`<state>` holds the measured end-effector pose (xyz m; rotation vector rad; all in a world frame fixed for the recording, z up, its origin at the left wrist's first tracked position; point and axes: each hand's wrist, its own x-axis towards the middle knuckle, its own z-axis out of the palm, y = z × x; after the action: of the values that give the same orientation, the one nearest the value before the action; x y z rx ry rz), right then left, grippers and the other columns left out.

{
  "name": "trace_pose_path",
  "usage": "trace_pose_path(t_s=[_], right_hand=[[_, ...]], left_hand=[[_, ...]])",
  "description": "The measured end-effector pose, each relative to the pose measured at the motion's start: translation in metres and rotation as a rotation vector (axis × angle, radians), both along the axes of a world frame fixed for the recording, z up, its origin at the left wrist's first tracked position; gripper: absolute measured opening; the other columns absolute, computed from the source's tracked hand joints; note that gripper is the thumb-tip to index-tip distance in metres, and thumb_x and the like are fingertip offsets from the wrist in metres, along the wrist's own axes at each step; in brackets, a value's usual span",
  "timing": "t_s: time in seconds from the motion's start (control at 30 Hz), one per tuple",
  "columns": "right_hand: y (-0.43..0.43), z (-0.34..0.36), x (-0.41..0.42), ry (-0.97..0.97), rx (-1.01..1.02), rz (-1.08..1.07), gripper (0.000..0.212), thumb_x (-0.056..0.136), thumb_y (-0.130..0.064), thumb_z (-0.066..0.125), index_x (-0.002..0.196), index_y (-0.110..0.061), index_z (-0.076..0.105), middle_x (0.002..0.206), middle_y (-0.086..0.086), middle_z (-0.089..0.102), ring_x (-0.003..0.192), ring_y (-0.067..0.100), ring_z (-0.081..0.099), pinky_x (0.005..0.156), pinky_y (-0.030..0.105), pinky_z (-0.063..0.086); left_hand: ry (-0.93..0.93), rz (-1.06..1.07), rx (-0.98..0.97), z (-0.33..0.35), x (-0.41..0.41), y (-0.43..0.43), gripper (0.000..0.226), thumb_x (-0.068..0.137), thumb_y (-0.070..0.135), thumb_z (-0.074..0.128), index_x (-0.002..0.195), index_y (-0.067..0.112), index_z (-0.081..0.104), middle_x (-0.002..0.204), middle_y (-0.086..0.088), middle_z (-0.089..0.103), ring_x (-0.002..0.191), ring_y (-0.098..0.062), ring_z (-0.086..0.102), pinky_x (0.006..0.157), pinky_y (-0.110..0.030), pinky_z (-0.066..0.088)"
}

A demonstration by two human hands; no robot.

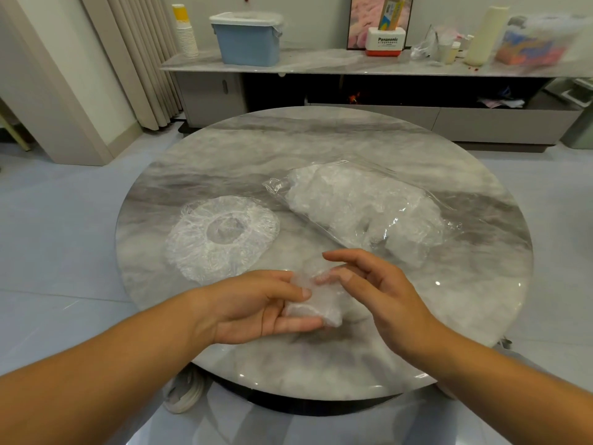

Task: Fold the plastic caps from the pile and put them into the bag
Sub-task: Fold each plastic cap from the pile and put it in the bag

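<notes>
Your left hand (256, 306) pinches a small bunched-up clear plastic cap (316, 308) btw thumb and fingers, held just above the near part of the round grey-white marble table (288, 139). Your right hand (378, 290) is relaxed, fingers mostly straight, w/ fingertips touching the cap's top edge, not wrapped round it. To the left, near your left hand, a flat round clear elastic-rimmed cap (221, 236) lies spread on the table; can't tell if it's one layer or several. The clear plastic bag (362, 207), stuffed w/ crumpled caps, lies on its side just beyond your right hand, mouth toward the table's middle. A blue lidded tub (247, 40) sits on the far shelf.
</notes>
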<state>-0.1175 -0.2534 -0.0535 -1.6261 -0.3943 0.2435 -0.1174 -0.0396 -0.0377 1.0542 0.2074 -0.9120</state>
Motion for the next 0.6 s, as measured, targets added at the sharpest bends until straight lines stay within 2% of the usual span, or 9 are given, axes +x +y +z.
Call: trace_pose_path(t_s=[0.07,0.13,0.17,0.2,0.27,0.33,0.43,0.53,0.6], right_hand=[[-0.004,-0.004,-0.002,-0.066,-0.117,0.026,0.041,0.094,-0.043,0.055,0.133,-0.029,0.059,0.107,-0.001,0.076,0.113,0.016,0.067,0.103,0.034,0.046],[-0.008,-0.007,-0.005,-0.180,-0.278,0.047,0.045,0.094,-0.054,0.047,0.136,-0.038,0.055,0.112,-0.008,0.072,0.115,0.012,0.064,0.101,0.032,0.046],[-0.010,-0.009,-0.006,-0.236,-0.360,0.061,0.046,0.095,-0.056,0.043,0.137,-0.041,0.053,0.117,-0.013,0.068,0.118,0.008,0.061,0.101,0.030,0.046],[-0.011,-0.011,-0.006,-0.279,-0.425,0.083,0.046,0.096,-0.057,0.040,0.138,-0.042,0.051,0.123,-0.017,0.064,0.121,0.005,0.059,0.102,0.030,0.045],[-0.013,-0.014,-0.009,-0.296,-0.476,0.149,0.047,0.098,-0.056,0.038,0.142,-0.043,0.046,0.131,-0.021,0.058,0.126,0.003,0.055,0.105,0.033,0.045],[-0.014,-0.014,-0.010,-0.239,-0.421,0.167,0.047,0.096,-0.057,0.041,0.141,-0.043,0.046,0.135,-0.021,0.058,0.130,0.001,0.053,0.108,0.032,0.044],[-0.012,-0.003,-0.008,-0.120,-0.221,0.025,0.046,0.089,-0.057,0.051,0.130,-0.039,0.060,0.131,-0.020,0.063,0.127,0.002,0.056,0.108,0.028,0.044],[-0.012,0.010,-0.001,0.081,-0.091,-0.094,0.030,0.088,-0.055,0.061,0.108,-0.037,0.076,0.121,-0.012,0.070,0.119,0.009,0.064,0.105,0.036,0.049],[-0.015,0.022,0.000,0.324,-0.009,-0.076,0.028,0.091,-0.052,0.065,0.101,-0.030,0.080,0.120,-0.005,0.072,0.116,0.018,0.068,0.102,0.041,0.054]], left_hand=[[0.030,-0.010,-0.154,0.002,0.002,0.006,0.047,0.092,0.003,0.063,0.138,-0.004,0.052,0.138,-0.026,0.057,0.124,-0.046,0.058,0.100,-0.040,0.055],[0.065,0.020,-0.212,0.002,0.004,0.007,0.068,0.089,0.019,0.074,0.144,-0.007,0.043,0.142,-0.029,0.053,0.128,-0.049,0.053,0.099,-0.041,0.055],[0.083,0.046,-0.200,0.002,0.005,0.005,0.071,0.090,0.028,0.074,0.143,-0.007,0.042,0.139,-0.030,0.054,0.126,-0.048,0.055,0.096,-0.041,0.057],[0.081,0.077,-0.159,0.001,0.005,0.003,0.067,0.092,0.032,0.072,0.140,-0.006,0.045,0.135,-0.030,0.058,0.122,-0.044,0.060,0.091,-0.039,0.059],[0.032,0.116,-0.048,-0.001,0.004,-0.002,0.049,0.095,0.023,0.064,0.132,-0.008,0.052,0.126,-0.026,0.065,0.113,-0.035,0.068,0.086,-0.033,0.061],[-0.009,0.157,0.005,-0.003,0.005,-0.006,0.038,0.097,0.005,0.057,0.132,-0.009,0.053,0.126,-0.026,0.066,0.111,-0.033,0.069,0.086,-0.031,0.060],[-0.028,0.284,0.031,-0.001,0.009,-0.009,0.035,0.093,-0.012,0.056,0.127,-0.007,0.057,0.123,-0.031,0.065,0.106,-0.039,0.070,0.081,-0.035,0.062],[-0.119,0.354,0.080,0.007,0.012,-0.014,0.037,0.089,-0.015,0.060,0.124,-0.004,0.059,0.123,-0.031,0.064,0.101,-0.042,0.071,0.074,-0.035,0.063],[-0.195,0.367,0.106,0.013,0.012,-0.019,0.037,0.087,-0.015,0.062,0.122,-0.002,0.061,0.123,-0.029,0.064,0.099,-0.040,0.072,0.074,-0.035,0.063]])
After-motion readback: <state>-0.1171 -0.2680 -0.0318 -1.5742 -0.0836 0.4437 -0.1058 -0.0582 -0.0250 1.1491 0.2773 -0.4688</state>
